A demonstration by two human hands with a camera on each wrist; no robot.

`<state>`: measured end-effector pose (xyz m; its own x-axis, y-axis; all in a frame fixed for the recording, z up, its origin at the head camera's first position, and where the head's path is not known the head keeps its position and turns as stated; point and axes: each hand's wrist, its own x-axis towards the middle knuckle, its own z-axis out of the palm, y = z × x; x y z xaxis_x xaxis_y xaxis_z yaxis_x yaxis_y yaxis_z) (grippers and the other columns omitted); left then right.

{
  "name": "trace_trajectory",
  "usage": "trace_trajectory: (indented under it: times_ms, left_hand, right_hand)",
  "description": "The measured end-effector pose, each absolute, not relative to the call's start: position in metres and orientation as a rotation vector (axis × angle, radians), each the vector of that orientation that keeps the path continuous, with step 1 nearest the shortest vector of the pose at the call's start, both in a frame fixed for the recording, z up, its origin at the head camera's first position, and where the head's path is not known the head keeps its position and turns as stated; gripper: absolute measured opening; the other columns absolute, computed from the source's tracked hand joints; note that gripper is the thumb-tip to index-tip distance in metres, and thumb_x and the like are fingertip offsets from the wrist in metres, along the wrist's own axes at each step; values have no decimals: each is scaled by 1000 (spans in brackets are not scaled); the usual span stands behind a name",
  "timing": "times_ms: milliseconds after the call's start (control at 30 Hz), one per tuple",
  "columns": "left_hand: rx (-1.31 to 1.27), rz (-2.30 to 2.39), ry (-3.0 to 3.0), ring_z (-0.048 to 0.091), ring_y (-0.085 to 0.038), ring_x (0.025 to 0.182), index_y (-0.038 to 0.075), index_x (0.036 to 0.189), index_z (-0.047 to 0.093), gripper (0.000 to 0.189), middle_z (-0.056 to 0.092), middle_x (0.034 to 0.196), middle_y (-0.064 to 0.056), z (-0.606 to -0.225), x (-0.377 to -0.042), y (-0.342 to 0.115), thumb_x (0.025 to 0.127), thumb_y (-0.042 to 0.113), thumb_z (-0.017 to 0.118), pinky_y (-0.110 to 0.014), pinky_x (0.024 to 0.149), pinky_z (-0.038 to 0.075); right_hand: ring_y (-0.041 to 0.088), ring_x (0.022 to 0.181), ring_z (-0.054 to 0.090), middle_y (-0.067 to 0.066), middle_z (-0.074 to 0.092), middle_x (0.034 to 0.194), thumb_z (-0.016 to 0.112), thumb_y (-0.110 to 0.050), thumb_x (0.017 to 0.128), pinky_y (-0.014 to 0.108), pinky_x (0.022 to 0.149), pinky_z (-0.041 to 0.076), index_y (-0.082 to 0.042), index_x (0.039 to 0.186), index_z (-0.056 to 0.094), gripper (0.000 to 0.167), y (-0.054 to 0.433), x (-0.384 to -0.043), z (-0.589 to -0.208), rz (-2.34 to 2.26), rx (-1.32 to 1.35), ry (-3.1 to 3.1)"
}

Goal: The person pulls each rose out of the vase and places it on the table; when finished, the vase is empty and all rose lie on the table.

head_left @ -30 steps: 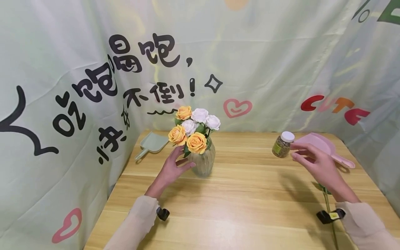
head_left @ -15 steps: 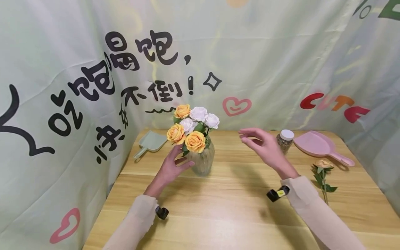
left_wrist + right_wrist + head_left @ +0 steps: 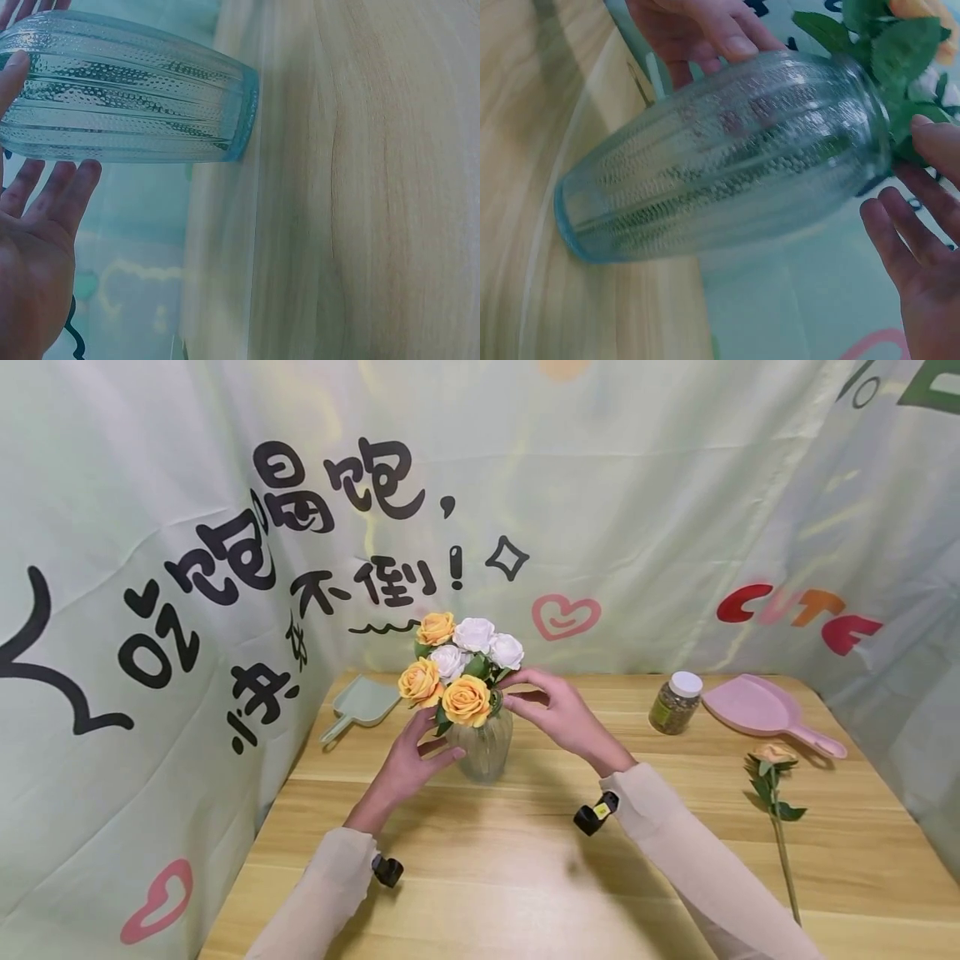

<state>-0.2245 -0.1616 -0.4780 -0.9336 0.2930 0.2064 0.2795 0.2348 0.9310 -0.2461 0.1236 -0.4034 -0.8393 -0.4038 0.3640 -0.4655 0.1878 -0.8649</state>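
A ribbed glass vase [image 3: 483, 753] stands upright on the wooden table, holding orange roses [image 3: 467, 700] and white roses [image 3: 474, 634] with green leaves. My left hand [image 3: 405, 764] holds the vase on its left side, thumb across the front and fingers behind; the left wrist view shows the vase body [image 3: 142, 101] between them. At the right of the rim is my right hand [image 3: 555, 710], thumb and fingers spread apart beside the leaves. In the right wrist view its fingers [image 3: 904, 236] lie close to the vase neck.
A jar with a white lid [image 3: 675, 703] stands at the back right, beside a pink dustpan [image 3: 753, 703]. A single pale orange rose [image 3: 776, 777] lies on the right of the table [image 3: 480, 877]. A grey-green dustpan [image 3: 367, 702] lies back left. Printed cloth [image 3: 637, 527] hangs behind.
My right hand has moved left from beside the jar, across the table, to the vase rim, uncovering the jar and the lying rose. The left hand stays at the vase.
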Motion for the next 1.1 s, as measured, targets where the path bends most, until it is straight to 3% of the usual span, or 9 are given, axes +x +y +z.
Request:
trace_trajectory:
  times_ms: [133, 467, 700, 833, 1100]
  left_hand:
    - [567, 1842, 2460, 44, -42, 155, 21, 164, 42, 76, 38, 170, -13, -479, -225, -163, 99, 15, 83, -63, 121, 50]
    - [546, 1844, 2442, 44, -41, 156, 19, 165, 40, 79, 38, 170, -13, -477, -224, -162, 99, 16, 83, -62, 123, 49]
    - [524, 1839, 2448, 44, -41, 155, 15, 164, 41, 78, 37, 170, -14, -477, -224, -161, 99, 16, 84, -61, 123, 49]
    - [536, 1833, 2461, 46, -40, 154, 14, 164, 41, 78, 37, 171, -13, -476, -225, -160, 99, 16, 84, -60, 122, 50]
    - [550, 1830, 2471, 48, -40, 153, 13, 163, 41, 77, 37, 171, -13, -476, -224, -160, 99, 15, 84, -59, 121, 51]
  right_hand:
    - [32, 127, 68, 11, 71, 131, 71, -12, 108, 51, 113, 59, -6, 123, 77, 18, 114, -248, -404, 1708, 903, -2396]
    - [30, 128, 69, 12, 76, 128, 69, -10, 108, 53, 113, 59, -5, 123, 79, 19, 110, -248, -395, 1650, 816, -2349]
    - [25, 120, 72, 13, 77, 127, 68, -8, 108, 36, 106, 62, -3, 123, 78, 19, 110, -250, -383, 1664, 737, -2267]
    - [24, 125, 68, 15, 71, 135, 68, -4, 107, 24, 101, 62, 1, 125, 76, 20, 111, -250, -373, 1761, 722, -2120]
    - [35, 124, 70, 13, 56, 148, 69, -2, 106, 23, 97, 65, 0, 142, 65, 36, 109, -252, -371, 1785, 735, -2038]
